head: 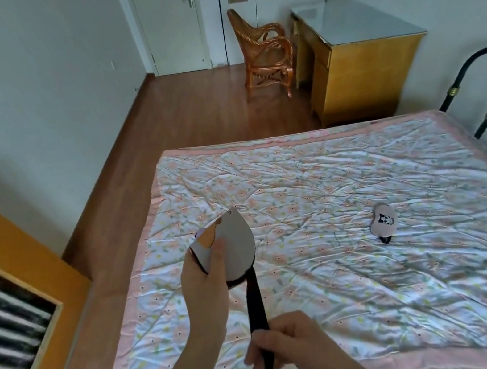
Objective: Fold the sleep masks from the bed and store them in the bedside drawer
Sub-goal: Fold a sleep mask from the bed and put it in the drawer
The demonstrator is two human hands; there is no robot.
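My left hand (pixel 203 276) holds a pale sleep mask (pixel 233 244), folded in half, up above the bed's near left part. Its black elastic strap (pixel 255 306) runs down from the mask into my right hand (pixel 283 344), which is closed around the strap and pulls it taut. A second, pink sleep mask (pixel 383 220) with a small dark print lies flat on the floral bedspread (pixel 349 182), to the right of my hands. The open bedside drawer (pixel 1 311) sits at the left edge, with dark and light striped contents inside.
A wooden bedside cabinet (pixel 0 233) stands left of the bed, across a strip of wooden floor (pixel 120 160). A rattan chair (pixel 264 53) and a yellow cabinet (pixel 355 67) stand beyond the bed. A black metal bed frame (pixel 485 122) rises at the right.
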